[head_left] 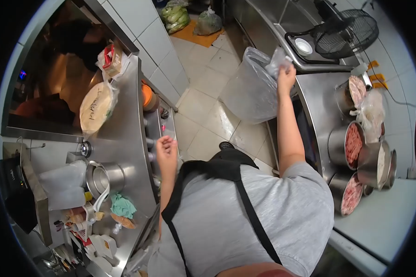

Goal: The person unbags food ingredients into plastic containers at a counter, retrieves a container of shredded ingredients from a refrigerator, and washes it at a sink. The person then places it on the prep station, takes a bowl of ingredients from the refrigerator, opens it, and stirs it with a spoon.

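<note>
Crumpled clear plastic [277, 62] is gripped by the right hand [286, 75] at the upper edge of a large clear bag [251, 92], beside the tabletop [316, 99]. The left hand [167, 148] is held empty, loosely curled. Plastic handling seems in progress; a steady grip seems called for next.

dark handwritten letters [94, 105] ran along the pale oval package [87, 107] on the metal table [130, 106], but their word could not be made out surely. a short pale marking [14, 177] on the black device [17, 191] was too small to read.
</note>
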Tool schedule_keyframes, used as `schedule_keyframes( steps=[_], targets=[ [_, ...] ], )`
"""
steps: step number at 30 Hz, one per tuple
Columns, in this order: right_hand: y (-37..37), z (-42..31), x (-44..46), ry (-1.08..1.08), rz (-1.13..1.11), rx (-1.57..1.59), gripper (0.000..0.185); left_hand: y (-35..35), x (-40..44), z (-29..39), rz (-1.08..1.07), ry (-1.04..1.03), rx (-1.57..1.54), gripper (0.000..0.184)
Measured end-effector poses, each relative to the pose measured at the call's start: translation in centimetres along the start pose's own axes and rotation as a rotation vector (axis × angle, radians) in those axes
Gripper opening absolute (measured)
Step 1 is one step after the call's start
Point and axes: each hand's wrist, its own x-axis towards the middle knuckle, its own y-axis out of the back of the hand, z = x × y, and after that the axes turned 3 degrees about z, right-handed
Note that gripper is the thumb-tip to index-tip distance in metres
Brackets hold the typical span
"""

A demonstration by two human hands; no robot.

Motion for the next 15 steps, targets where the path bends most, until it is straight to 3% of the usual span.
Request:
schedule_keyframes(
  steps=[2,4,7,9,10,11,12,13,14,15],
  targets=[
    [-1.9,1.1,3.7,-0.019,0.025,-0.028,0.021,0.1,0.8,0.0,0.076,0.015,0.022,0.026],
    [-4.6,4.4,5.6,0.213,0.047,-0.160,0.019,-0.4,1.0,0.8,0.136,0.057,0.101,0.024],
    [-8.0,12.6,5.7,0.202,-0.170,-0.331,0.026,-1.1,1.1,0.3,0.227,0.139,0.166,0.023],
    [-9.9,21.4,3.6,0.193,-0.301,-0.536,0.037,-1.3,0.8,-0.3,0.175,0.140,0.286,0.024],
    [-9.1,20.3,2.8,-0.022,-0.596,-0.597,0.046,-1.4,0.6,-0.2,0.262,0.160,0.292,0.024],
    [-10.5,28.3,0.7,-0.033,-0.609,-0.607,0.057,-1.6,0.4,0.3,0.227,0.098,0.356,0.024],
    [-11.5,30.7,-0.5,-0.096,-0.927,-1.136,0.080,-1.7,0.1,0.8,0.191,0.044,0.425,0.024],
    [-12.6,33.6,-1.2,-0.153,-1.221,-1.212,0.081,-1.7,-0.2,1.8,0.200,0.055,0.479,0.024],
    [-14.0,41.9,-2.0,-0.454,-1.367,-0.957,0.072,-1.7,-0.5,2.7,0.206,0.073,0.532,0.024],
    [-14.0,40.2,-2.1,-0.419,-1.337,-1.011,0.067,-1.5,-1.1,2.7,0.242,0.066,0.540,0.024]
  ],
)
